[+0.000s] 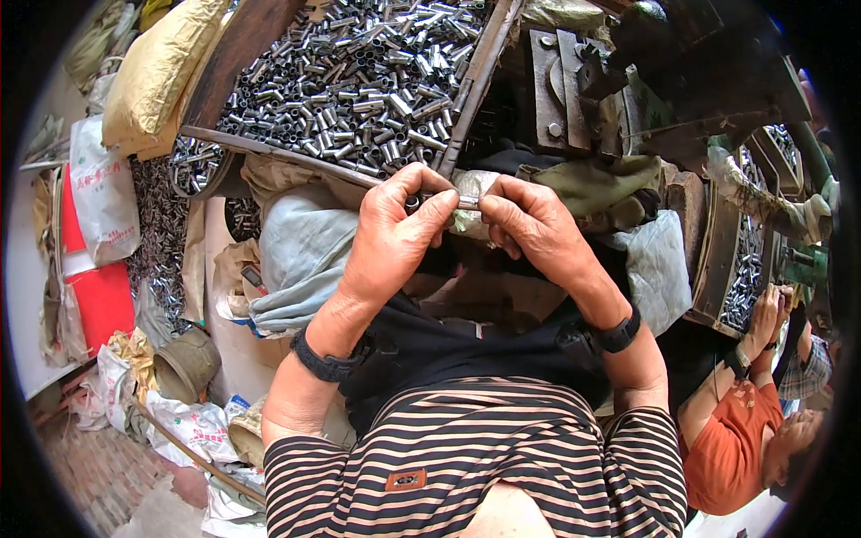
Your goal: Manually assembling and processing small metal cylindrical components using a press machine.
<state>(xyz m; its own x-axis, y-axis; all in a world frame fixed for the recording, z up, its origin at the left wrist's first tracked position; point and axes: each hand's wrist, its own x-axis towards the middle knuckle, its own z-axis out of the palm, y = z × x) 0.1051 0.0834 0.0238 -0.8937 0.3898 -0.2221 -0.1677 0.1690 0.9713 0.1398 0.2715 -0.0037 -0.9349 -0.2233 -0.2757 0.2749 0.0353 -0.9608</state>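
In front of my chest, my two hands meet at a small shiny metal tube (468, 203). My left hand (399, 224) pinches one end between thumb and forefinger, its other fingers curled. Another dark round tube end (413, 204) shows among those fingers. The tube's other end sits in the closed fingertips of my right hand (543, 229). Just beyond my hands, many similar metal tubes (350, 99) lie heaped in a wooden-sided tray, whose right edge (475, 81) slants toward me.
A dark metal machine (563, 94) stands at the far right, with olive cloth (601, 184) below it. Yellow sacks (166, 72) lie far left. A bucket (186, 363) and white bags (193, 426) are at lower left. A co-worker in an orange shirt (735, 444) sits at right beside another tray (743, 278).
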